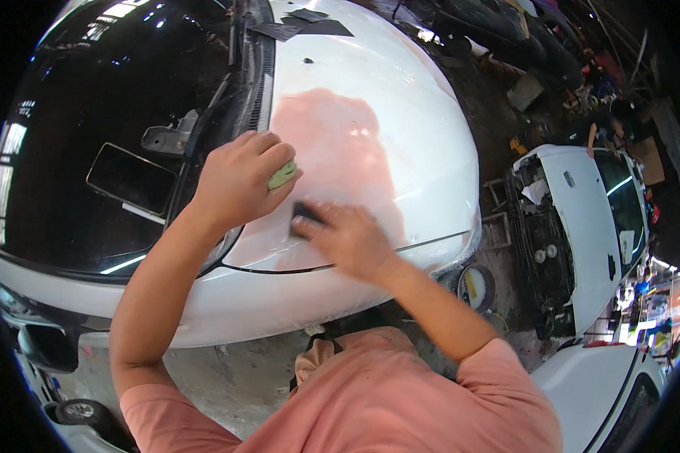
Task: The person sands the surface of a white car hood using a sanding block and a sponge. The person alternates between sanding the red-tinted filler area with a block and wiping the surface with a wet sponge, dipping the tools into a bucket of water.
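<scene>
A white car bonnet (pixel 423 174) carries a large matte pink patch (pixel 332 136) beside the dark windscreen (pixel 68 90). My left hand (pixel 245 174) is curled around a crumpled pale green pad or cloth (pixel 282 174) over the patch's left edge. My right hand (pixel 351 234), smeared by motion, grips a dark rectangular block (pixel 302 219) against the lower part of the patch, just above the panel seam. Dark grey sheets (pixel 325 24) lie at the far end of the bonnet.
Another white car (pixel 582 226) with an exposed front stands to the right, a person's arm (pixel 593 140) near it. A round bucket (pixel 476 287) sits by the bonnet's corner. A white vehicle (pixel 589 392) is at lower right, a wheel (pixel 83 414) at lower left.
</scene>
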A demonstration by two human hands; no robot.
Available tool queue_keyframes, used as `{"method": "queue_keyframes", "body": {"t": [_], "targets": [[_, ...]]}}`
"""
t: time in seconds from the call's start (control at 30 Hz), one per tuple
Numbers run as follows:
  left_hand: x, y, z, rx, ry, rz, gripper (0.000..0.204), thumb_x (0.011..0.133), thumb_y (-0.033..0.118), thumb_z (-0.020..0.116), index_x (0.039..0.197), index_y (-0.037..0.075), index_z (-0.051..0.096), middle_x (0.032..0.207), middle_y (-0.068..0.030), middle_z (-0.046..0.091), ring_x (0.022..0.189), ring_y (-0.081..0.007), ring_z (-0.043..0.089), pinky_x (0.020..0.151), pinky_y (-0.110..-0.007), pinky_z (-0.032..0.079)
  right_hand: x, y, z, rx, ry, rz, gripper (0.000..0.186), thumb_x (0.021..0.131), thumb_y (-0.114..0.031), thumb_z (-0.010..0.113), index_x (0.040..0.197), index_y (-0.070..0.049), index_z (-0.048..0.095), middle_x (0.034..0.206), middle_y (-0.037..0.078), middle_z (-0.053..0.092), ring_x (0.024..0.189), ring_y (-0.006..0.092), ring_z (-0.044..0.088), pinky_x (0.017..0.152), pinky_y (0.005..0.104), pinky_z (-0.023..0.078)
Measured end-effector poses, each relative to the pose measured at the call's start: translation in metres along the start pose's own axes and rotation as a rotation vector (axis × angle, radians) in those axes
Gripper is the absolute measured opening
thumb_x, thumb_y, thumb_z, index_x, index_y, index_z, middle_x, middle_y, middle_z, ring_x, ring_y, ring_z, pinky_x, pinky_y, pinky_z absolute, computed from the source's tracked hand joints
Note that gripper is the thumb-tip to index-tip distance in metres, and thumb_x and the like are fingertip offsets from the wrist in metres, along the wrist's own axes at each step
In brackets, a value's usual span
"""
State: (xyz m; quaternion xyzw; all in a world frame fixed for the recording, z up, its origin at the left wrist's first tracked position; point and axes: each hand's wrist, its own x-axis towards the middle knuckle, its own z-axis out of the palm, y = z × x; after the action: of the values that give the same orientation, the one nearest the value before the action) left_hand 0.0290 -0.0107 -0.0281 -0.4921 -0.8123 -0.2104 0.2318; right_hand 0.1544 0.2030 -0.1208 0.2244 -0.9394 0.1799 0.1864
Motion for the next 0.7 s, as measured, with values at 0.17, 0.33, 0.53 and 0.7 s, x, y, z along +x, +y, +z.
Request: {"method": "queue_keyframes", "body": {"t": [0.17,0.33,0.53,0.7], "targets": [[0.008,0.008,0.01,-0.051,-0.086,0.025,0.025,0.087,0.025,0.083,0.102,0.01,0.069,0.101,-0.0086,0.07,0.094,-0.0295,0.07,0.078,-0.041,0.058,-0.011,0.146,-0.018,-0.21,0.103,0.35,0.038,0.106,-0.02,0.055,0.14,-0.011,0.068,0.146,0.017,0.064,0.126,0.0376,0.064,0.11,0.0479,0.049],[-0.001,0.006,0.014,-0.044,-0.118,0.014,0.033,0.087,0.032,0.084,0.106,0.009,0.069,0.108,-0.0109,0.069,0.101,-0.0314,0.069,0.084,-0.042,0.057,0.009,0.032,0.009,-0.05,0.054,0.156,0.036,0.1,-0.015,0.058,0.135,-0.014,0.071,0.148,0.015,0.062,0.125,0.0373,0.064,0.109,0.0484,0.049],[0.006,0.0,0.02,0.01,-0.218,0.051,0.039,0.09,0.037,0.081,0.114,0.01,0.067,0.12,-0.0121,0.065,0.115,-0.0339,0.064,0.094,-0.046,0.054,-0.03,0.109,-0.027,-0.049,0.019,0.242,0.035,0.101,-0.018,0.062,0.135,-0.015,0.071,0.146,0.017,0.062,0.126,0.0371,0.063,0.106,0.0494,0.05],[0.05,-0.001,0.061,0.166,-0.217,0.038,0.042,0.092,0.043,0.077,0.119,0.014,0.065,0.128,-0.0102,0.063,0.123,-0.035,0.059,0.1,-0.048,0.051,-0.05,0.124,-0.039,-0.098,0.011,0.236,0.037,0.098,-0.021,0.067,0.135,-0.017,0.07,0.141,0.017,0.062,0.122,0.0376,0.062,0.1,0.0495,0.054]]}}
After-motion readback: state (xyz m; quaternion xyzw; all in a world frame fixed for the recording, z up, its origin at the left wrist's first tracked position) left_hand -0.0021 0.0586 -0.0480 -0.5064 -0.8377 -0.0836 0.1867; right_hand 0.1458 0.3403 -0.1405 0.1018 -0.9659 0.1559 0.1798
